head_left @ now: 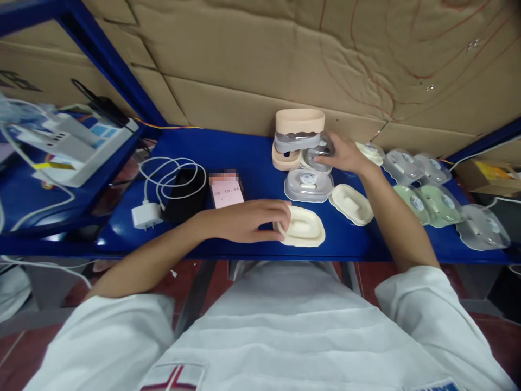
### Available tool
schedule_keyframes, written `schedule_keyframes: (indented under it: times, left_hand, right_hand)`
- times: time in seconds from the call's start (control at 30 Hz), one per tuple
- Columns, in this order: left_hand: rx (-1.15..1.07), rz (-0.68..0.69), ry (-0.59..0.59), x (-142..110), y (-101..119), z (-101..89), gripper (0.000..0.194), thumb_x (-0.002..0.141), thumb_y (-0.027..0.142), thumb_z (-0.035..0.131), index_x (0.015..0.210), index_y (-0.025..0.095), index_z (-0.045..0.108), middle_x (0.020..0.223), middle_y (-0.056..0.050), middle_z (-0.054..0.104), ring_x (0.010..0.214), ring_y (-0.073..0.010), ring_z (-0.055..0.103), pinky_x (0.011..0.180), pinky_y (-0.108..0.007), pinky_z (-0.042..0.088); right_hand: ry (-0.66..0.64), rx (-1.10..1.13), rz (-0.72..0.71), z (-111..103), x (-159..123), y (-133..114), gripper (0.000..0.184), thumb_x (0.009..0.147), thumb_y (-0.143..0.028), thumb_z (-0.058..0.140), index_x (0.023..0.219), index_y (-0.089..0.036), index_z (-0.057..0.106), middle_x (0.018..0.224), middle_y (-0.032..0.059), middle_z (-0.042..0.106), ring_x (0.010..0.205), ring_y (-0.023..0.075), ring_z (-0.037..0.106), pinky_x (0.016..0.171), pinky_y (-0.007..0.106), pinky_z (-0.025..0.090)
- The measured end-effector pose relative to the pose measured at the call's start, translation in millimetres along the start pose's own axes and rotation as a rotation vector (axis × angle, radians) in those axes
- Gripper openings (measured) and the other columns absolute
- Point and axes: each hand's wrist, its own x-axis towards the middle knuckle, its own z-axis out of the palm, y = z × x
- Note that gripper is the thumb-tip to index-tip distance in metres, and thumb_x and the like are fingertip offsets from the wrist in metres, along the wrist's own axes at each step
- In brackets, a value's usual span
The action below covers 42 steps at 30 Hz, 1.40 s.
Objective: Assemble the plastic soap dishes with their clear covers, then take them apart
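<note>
Head: left fingers grip cream dish by rim; right fingers grip grey case.

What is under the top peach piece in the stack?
Under the top peach piece, a clear part, a grey part and, lowest, another peach piece are visible. The insides where they meet are covered, so cannot be seen.

Phone screen: "00:38:34". Round labels on clear lids: print too small to read.
</note>
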Motion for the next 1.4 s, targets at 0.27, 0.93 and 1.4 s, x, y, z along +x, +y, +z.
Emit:
schedule_keyframes:
  times: [0.27,0.93,1.4]
  left_hand:
    - [0.233,-0.024,-0.044,-6,-19,25.3,0.010,0.109,0.026,0.065,0.112,0.021,0.073,0.130,-0.013,0.074,0.150,-0.0344,0.057,0.124,-0.052,0.049]
    - [0.270,-0.098,-0.010,-1,-20,27.5,0.016,0.100,0.029,0.079,0.100,0.022,0.065,0.129,-0.011,0.073,0.148,-0.0342,0.058,0.120,-0.048,0.048]
    - [0.347,-0.047,-0.007,-2,-26,29.0,0.013,0.103,0.030,0.076,0.100,0.020,0.067,0.137,-0.014,0.070,0.144,-0.0333,0.060,0.120,-0.049,0.047]
  right_hand:
    - [0.049,0.034,0.057,-20,-20,7,0.076,0.093,-0.050,0.084,0.156,-0.014,0.060,0.156,0.0144,0.066,0.141,0.0338,0.063,0.124,0.051,0.048]
    - [0.352,-0.279,0.491,3,-129,43,0.082,0.095,-0.074,0.065,0.154,-0.018,0.057,0.148,0.0287,0.062,0.132,0.0493,0.063,0.107,0.070,0.049]
    - [0.161,-0.158,-0.039,-22,-31,-35,0.063,0.114,-0.048,0.037,0.169,-0.018,0.041,0.180,0.0136,0.036,0.165,0.0371,0.033,0.132,0.065,0.028]
